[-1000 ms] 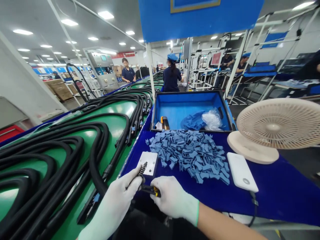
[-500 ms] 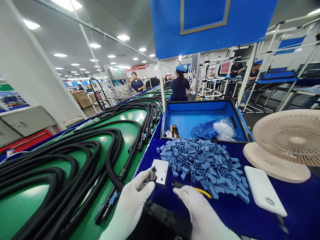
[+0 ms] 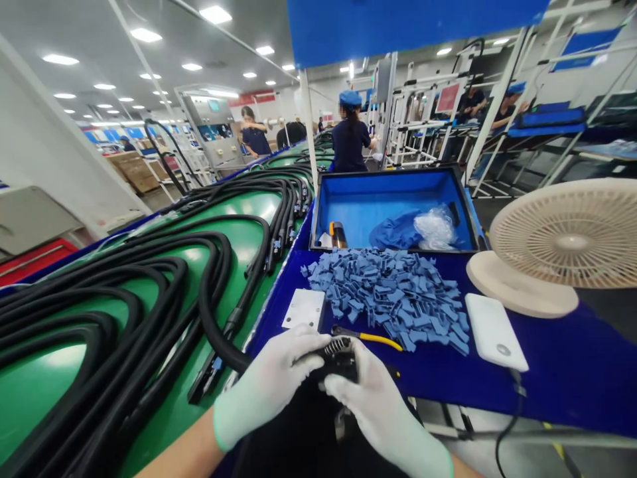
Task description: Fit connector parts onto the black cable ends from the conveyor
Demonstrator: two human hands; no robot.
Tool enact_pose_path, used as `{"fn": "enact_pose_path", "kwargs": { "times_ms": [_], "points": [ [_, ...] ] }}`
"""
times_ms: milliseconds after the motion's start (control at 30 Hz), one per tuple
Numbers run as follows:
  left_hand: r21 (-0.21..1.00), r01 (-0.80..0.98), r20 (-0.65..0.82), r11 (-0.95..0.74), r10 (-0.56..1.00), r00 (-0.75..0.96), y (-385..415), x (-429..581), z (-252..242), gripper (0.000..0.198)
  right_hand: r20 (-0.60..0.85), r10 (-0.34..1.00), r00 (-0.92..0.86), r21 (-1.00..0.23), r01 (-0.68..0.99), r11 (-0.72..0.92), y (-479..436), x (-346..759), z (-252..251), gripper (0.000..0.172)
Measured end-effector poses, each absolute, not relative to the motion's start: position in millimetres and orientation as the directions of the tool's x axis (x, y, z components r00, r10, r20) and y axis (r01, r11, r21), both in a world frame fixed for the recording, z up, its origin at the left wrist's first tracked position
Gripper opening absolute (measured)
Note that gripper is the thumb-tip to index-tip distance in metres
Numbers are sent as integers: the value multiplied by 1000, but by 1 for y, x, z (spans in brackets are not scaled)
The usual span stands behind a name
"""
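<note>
If the gloved fingers slacken, the coiled metal spring [image 3: 338,346] exposed at the top of the black plastic part [image 3: 339,364] could shift or spring loose, and the smooth gloves could let the part slip. Because it is held just past the near edge of the blue worktop [image 3: 552,378], a dropped piece would likely fall clear of the surface and toward the person's lap or the floor. The black part looks chunky and ribbed where it shows, but the fingers hide most of its shape. The left hand [image 3: 269,385] and right hand [image 3: 378,405] close narrowly around it from either side, both gripping it firmly and meeting near the spring. Just beyond the right hand lies a yellow-handled tool [image 3: 371,338], its black tip pointing left, close enough to be nudged. Next come a white plate [image 3: 304,309] and a loose heap of blue pieces [image 3: 388,299], which a stray elbow could scatter. To the left, black hoses [image 3: 219,299] lie looped on a green conveyor belt [image 3: 50,392], right beside the worktop's edge.
</note>
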State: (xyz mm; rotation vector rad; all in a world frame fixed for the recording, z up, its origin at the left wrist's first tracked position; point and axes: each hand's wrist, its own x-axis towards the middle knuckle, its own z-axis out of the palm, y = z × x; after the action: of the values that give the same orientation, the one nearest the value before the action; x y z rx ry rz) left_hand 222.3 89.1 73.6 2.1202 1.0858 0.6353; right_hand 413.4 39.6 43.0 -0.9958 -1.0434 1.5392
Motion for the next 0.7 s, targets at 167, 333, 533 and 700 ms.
{"fn": "enact_pose_path", "kwargs": {
  "times_ms": [167,333,533,700],
  "points": [
    [773,548,-25,-320,847,531,92,227,91,30,-141,976,-168,-963,-207,-175,45,421,45,56],
    [719,550,14,-425,800,599,91,226,89,35,-114,976,-184,-982,-128,-139,51,426,45,71],
    [660,510,69,-552,720,691,91,229,85,37,-70,974,-215,-983,-151,-104,53,430,42,78],
    [556,489,89,-672,634,768,91,231,83,34,-84,946,-312,-964,-216,-157,51,437,47,83]
  ]
}}
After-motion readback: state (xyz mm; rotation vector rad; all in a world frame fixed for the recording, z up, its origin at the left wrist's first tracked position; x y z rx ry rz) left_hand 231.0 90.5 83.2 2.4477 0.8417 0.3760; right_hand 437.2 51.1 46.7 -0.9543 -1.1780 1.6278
